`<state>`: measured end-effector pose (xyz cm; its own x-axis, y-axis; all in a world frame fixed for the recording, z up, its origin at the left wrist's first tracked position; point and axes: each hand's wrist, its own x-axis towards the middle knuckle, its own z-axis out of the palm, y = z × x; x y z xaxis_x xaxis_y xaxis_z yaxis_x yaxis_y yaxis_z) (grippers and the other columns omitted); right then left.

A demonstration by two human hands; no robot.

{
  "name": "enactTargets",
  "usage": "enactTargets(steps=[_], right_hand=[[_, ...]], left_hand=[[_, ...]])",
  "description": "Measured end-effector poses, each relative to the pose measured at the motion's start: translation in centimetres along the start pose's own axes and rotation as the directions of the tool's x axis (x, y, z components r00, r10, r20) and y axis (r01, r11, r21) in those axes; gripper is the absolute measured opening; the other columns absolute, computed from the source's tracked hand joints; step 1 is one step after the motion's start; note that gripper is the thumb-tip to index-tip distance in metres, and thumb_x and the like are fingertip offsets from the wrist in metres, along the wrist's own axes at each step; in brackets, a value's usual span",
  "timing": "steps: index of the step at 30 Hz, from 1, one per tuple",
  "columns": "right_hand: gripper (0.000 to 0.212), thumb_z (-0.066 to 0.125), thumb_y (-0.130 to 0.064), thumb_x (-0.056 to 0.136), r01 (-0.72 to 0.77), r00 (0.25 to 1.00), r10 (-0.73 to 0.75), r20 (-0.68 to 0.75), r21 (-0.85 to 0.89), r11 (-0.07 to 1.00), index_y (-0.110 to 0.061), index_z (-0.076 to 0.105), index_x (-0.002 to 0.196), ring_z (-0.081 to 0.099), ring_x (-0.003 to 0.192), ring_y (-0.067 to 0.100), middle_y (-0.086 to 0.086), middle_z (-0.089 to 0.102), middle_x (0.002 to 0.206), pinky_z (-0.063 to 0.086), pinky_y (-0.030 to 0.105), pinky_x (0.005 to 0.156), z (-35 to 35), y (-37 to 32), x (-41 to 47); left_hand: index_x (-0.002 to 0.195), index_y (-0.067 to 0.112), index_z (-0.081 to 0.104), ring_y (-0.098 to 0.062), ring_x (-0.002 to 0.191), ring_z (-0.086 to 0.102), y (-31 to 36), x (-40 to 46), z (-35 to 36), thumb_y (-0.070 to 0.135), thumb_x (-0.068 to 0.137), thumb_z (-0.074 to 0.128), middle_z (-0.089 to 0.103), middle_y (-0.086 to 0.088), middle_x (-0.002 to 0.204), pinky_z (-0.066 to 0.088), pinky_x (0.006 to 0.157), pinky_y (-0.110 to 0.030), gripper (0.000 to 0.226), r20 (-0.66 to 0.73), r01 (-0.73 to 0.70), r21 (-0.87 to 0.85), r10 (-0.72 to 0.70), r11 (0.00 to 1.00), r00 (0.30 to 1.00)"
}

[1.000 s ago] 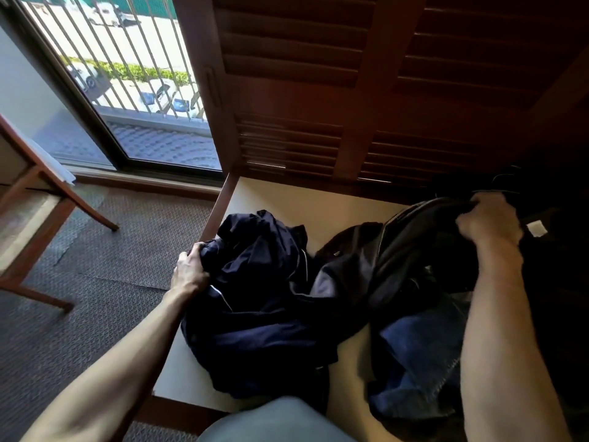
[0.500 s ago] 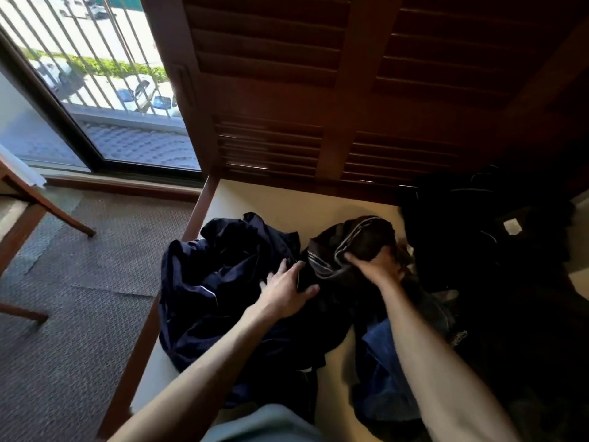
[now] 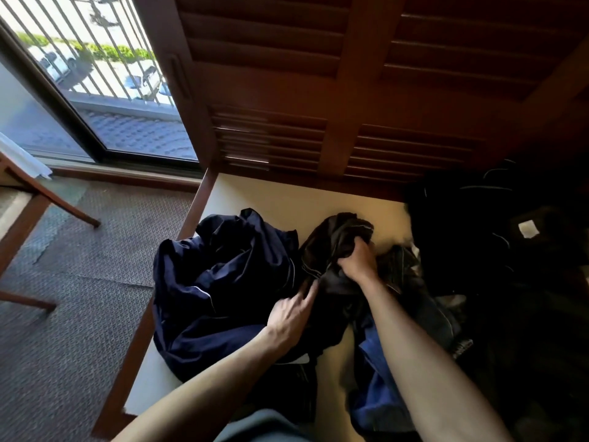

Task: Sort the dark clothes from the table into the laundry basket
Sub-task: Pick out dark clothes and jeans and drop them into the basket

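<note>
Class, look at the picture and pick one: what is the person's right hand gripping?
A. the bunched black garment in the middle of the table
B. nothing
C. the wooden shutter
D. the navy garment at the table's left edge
A: the right hand is closed on the bunched black garment, beside the navy garment.

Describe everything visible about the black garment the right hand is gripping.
The black garment looks like smooth, slightly shiny fabric with thin pale piping along a seam. It is crumpled and bunched upward, lying on the cream table between the navy garment and a blue one. The right hand is closed on its upper folds; the left hand rests at its lower edge.
</note>
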<state>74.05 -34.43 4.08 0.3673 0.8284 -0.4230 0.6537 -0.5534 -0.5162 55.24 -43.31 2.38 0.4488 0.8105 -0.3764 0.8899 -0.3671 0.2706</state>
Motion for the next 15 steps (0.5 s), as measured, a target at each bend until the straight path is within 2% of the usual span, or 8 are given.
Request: enactTargets(steps=[2, 3, 5, 7, 10, 12, 14, 15], right_hand=[[0.039, 0.078, -0.007, 0.076, 0.051, 0.999, -0.050, -0.012, 0.192, 0.980, -0.010, 0.065, 0.112, 0.063, 0.113, 0.036, 0.016, 0.067, 0.118, 0.053, 0.040, 0.093, -0.5, -0.2, -0.4], [0.027, 0.079, -0.006, 0.072, 0.069, 0.997, -0.071, -0.005, 0.274, 0.959, -0.013, 0.066, 0.094, 0.067, 0.101, 0.035, 0.013, 0.071, 0.101, 0.057, 0.038, 0.082, -1.3, -0.3, -0.8], [0.029, 0.078, -0.002, 0.071, 0.148, 0.989, -0.147, -0.026, 0.307, 0.940, -0.021, 0.056, 0.073, 0.065, 0.080, 0.029, 0.002, 0.065, 0.075, 0.051, 0.024, 0.060, -3.6, -0.9, -2.3], [0.040, 0.075, 0.002, 0.071, 0.314, 0.948, -0.292, -0.125, 0.235, 0.920, -0.027, 0.047, 0.067, 0.055, 0.067, 0.021, -0.007, 0.055, 0.066, 0.038, 0.011, 0.050, -6.2, -1.9, -4.1], [0.036, 0.073, -0.002, 0.074, 0.517, 0.822, -0.474, -0.314, 0.065, 0.853, -0.025, 0.045, 0.072, 0.052, 0.067, 0.020, -0.011, 0.051, 0.068, 0.039, 0.023, 0.058, -10.3, -3.5, -7.0], [0.030, 0.072, -0.003, 0.074, 0.591, 0.689, -0.573, -0.443, -0.114, 0.798, -0.022, 0.049, 0.081, 0.051, 0.080, 0.025, -0.012, 0.054, 0.078, 0.043, 0.033, 0.068, -12.0, -3.7, -8.6], [0.028, 0.070, -0.003, 0.071, 0.594, 0.558, -0.672, -0.486, -0.332, 0.733, -0.012, 0.056, 0.093, 0.052, 0.098, 0.034, 0.003, 0.064, 0.108, 0.050, 0.043, 0.082, -11.3, -3.2, -10.0], [0.033, 0.069, -0.004, 0.068, 0.561, 0.536, -0.704, -0.466, -0.427, 0.710, -0.008, 0.058, 0.099, 0.052, 0.107, 0.039, 0.012, 0.062, 0.126, 0.050, 0.047, 0.091, -9.9, -2.8, -10.6]], left_hand=[[0.161, 0.026, -0.002, -0.044, 0.102, 0.066, 0.8, 0.8, -1.0, 0.010, 0.097, 0.047, 0.030, -0.015, 0.158, 0.053, 0.079, -0.046, 0.082, -0.044, 0.042, -0.028, -0.043, 0.999, 0.998], [0.161, 0.028, -0.002, -0.043, 0.097, 0.067, 1.2, 1.3, -1.5, 0.005, 0.097, 0.047, 0.026, -0.018, 0.158, 0.053, 0.075, -0.045, 0.084, -0.070, 0.078, -0.075, -0.084, 0.994, 0.994], [0.161, 0.030, 0.000, -0.042, 0.091, 0.067, 1.9, 2.4, -2.6, 0.000, 0.094, 0.048, 0.026, -0.023, 0.154, 0.050, 0.067, -0.042, 0.088, -0.122, 0.128, -0.238, -0.160, 0.963, 0.979], [0.161, 0.029, 0.002, -0.044, 0.100, 0.064, 2.0, 3.7, -3.8, -0.002, 0.089, 0.052, 0.030, -0.022, 0.151, 0.051, 0.073, -0.042, 0.092, -0.168, 0.080, -0.404, -0.160, 0.911, 0.973], [0.159, 0.026, 0.005, -0.043, 0.123, 0.055, 1.4, 5.4, -5.5, 0.004, 0.081, 0.062, 0.036, -0.017, 0.153, 0.052, 0.088, -0.048, 0.100, -0.204, -0.057, -0.503, -0.054, 0.862, 0.978], [0.157, 0.029, 0.008, -0.040, 0.123, 0.055, 0.7, 5.3, -6.4, 0.013, 0.077, 0.074, 0.037, -0.011, 0.154, 0.053, 0.087, -0.049, 0.105, -0.209, -0.134, -0.510, 0.029, 0.850, 0.977], [0.157, 0.028, 0.006, -0.039, 0.126, 0.054, -0.3, 4.3, -6.2, 0.021, 0.073, 0.082, 0.033, -0.007, 0.156, 0.052, 0.091, -0.049, 0.114, -0.219, -0.216, -0.412, 0.135, 0.885, 0.967], [0.159, 0.028, 0.001, -0.037, 0.135, 0.047, -1.0, 3.2, -5.6, 0.026, 0.073, 0.083, 0.029, -0.007, 0.160, 0.047, 0.101, -0.048, 0.119, -0.208, -0.234, -0.318, 0.174, 0.919, 0.963]])
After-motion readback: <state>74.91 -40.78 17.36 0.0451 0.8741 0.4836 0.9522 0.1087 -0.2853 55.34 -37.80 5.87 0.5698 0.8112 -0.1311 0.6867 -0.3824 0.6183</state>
